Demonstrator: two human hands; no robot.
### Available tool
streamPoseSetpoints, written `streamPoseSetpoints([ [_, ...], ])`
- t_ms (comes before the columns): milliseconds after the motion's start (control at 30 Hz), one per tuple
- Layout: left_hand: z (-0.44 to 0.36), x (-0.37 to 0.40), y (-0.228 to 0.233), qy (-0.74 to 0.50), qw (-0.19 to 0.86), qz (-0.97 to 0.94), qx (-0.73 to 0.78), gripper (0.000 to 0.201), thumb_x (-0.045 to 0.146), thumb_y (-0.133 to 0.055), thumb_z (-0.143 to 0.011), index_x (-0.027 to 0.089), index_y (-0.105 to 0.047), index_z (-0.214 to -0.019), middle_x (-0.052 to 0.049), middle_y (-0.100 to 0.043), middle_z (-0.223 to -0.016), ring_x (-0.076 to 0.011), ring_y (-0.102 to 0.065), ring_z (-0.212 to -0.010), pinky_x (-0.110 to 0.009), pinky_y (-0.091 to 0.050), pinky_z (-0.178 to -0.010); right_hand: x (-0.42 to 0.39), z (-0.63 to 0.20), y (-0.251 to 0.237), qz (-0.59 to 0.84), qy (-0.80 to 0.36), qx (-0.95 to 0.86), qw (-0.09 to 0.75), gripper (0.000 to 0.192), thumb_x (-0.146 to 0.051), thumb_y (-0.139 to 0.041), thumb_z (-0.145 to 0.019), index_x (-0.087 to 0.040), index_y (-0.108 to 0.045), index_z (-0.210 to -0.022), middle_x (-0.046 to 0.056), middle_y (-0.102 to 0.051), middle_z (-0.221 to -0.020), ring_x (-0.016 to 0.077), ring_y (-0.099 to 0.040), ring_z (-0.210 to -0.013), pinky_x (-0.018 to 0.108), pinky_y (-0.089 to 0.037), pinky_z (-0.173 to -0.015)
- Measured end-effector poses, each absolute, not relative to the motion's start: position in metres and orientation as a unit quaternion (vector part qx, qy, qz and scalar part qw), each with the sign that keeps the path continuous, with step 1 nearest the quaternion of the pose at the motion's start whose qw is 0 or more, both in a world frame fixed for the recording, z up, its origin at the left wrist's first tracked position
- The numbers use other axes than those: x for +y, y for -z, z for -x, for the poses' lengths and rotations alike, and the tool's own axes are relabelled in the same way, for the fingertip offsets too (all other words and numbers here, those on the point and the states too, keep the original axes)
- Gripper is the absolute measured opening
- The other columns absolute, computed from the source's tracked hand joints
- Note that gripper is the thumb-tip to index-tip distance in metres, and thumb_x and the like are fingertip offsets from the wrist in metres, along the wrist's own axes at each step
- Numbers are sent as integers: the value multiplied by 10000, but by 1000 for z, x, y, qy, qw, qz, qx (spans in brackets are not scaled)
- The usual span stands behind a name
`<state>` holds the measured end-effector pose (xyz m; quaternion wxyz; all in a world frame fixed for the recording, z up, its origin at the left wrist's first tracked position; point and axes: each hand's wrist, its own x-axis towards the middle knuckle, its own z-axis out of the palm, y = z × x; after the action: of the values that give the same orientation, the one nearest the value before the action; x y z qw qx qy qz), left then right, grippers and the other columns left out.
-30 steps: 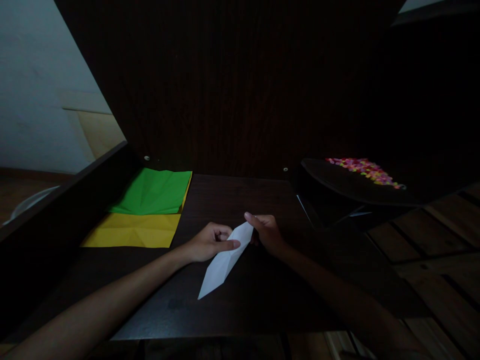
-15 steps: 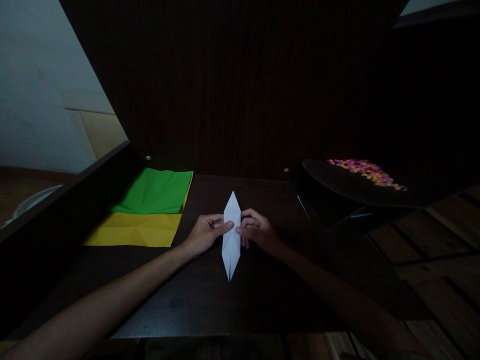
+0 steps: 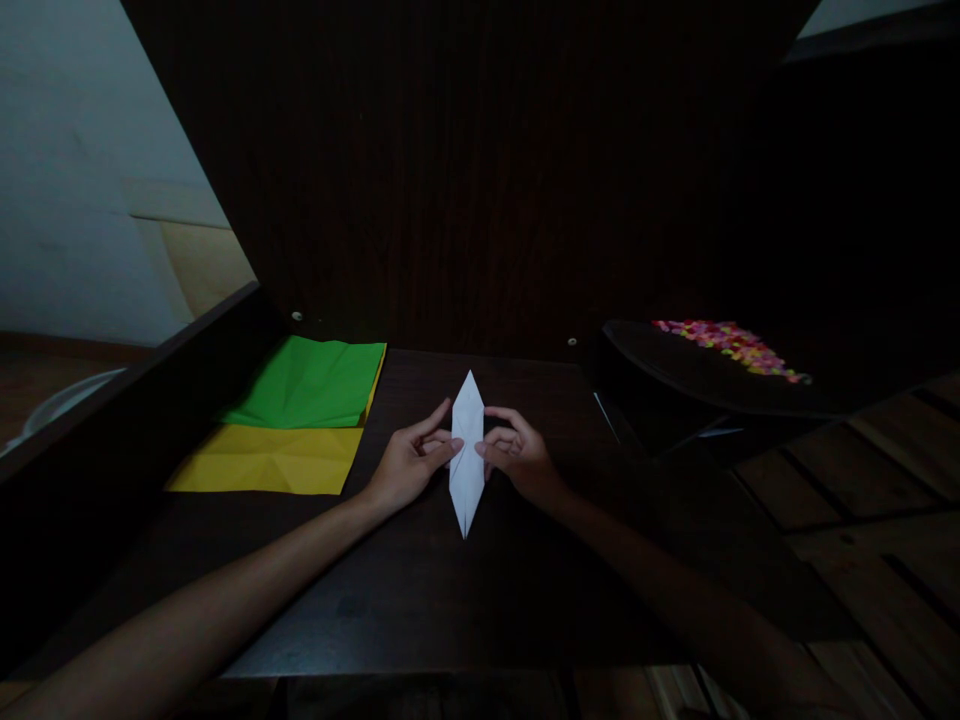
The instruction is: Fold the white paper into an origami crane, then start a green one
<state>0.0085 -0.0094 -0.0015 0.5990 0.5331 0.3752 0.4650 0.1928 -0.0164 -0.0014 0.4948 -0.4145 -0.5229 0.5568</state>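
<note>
We hold a folded white paper (image 3: 466,455), already worked into a long narrow diamond with a point at each end, so a good many folds lie behind this shape. Its creases look sharp and the two halves meet along a centre line. What is left, as far as we can judge, is the finer shaping: the lower tip appears split into two thin flaps, and nothing has been bent out from the body yet. No finished figure is recognisable.

Taking that paper as our landmark, our left hand (image 3: 409,465) sits just to its left, thumb and fingertips pinching the left edge at mid-height, index finger stretched up along it. Our right hand (image 3: 517,458) sits just to its right, fingers loosely spread and curled, fingertips pinching the right edge at about the same height. The paper stands upright between them over the dark table (image 3: 420,600).

Well to the left of the paper lie a green sheet (image 3: 311,382) and, nearer us, a yellow sheet (image 3: 270,460), the green overlapping the yellow. Well to the right, a dark tray (image 3: 675,365) carries a scatter of small colourful pieces (image 3: 731,342).

Compared with a second ago, the paper no longer slants down to the left but is turned upright; over the last half second it has risen a little and our fingers have opened out.
</note>
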Motion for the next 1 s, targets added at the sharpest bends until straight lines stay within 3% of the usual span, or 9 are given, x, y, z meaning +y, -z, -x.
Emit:
streamPoseSetpoints([
  [267,-9,-10,-2,-481,606,-502,386,590,303,-806,-676,127,-652,-1218,-99,-747,-1037,-217,-704,-892,-344,-574,-810,-16,-192,3,417,-546,-524,504,409,-301,-735,-684,-193,-579,-1046,-43,-638,-641,141,-619,-492,259,-512,-441],
  [433,-8,-10,-1,-483,630,-486,365,569,284,-836,-643,108,-682,-1162,-126,-751,-1014,-249,-718,-894,-373,-588,-805,-16,-192,4,415,-542,-520,514,383,-291,-736,-684,-190,-598,-1027,-42,-636,-634,135,-608,-487,253,-500,-436],
  [667,-10,-11,-3,-494,622,-477,376,521,266,-831,-641,141,-706,-1131,-86,-760,-986,-207,-717,-799,-319,-597,-710,-18,-190,2,425,-540,-509,518,382,-307,-741,-680,-214,-576,-1012,-52,-621,-627,129,-588,-480,251,-484,-437],
  [867,-10,-12,-3,-482,594,-492,416,401,274,-822,-649,127,-713,-1005,21,-686,-594,-109,-623,-517,-228,-537,-563,-19,-190,1,443,-530,-508,515,280,-313,-745,-672,-218,-559,-860,-38,-608,-664,128,-587,-521,249,-472,-467],
  [1000,-11,-12,-5,-496,580,-487,425,298,305,-848,-599,131,-676,-769,-15,-697,-788,-117,-645,-605,-235,-545,-585,-19,-190,1,453,-520,-506,518,264,-293,-762,-644,-206,-559,-788,-30,-595,-691,121,-584,-593,236,-455,-526],
])
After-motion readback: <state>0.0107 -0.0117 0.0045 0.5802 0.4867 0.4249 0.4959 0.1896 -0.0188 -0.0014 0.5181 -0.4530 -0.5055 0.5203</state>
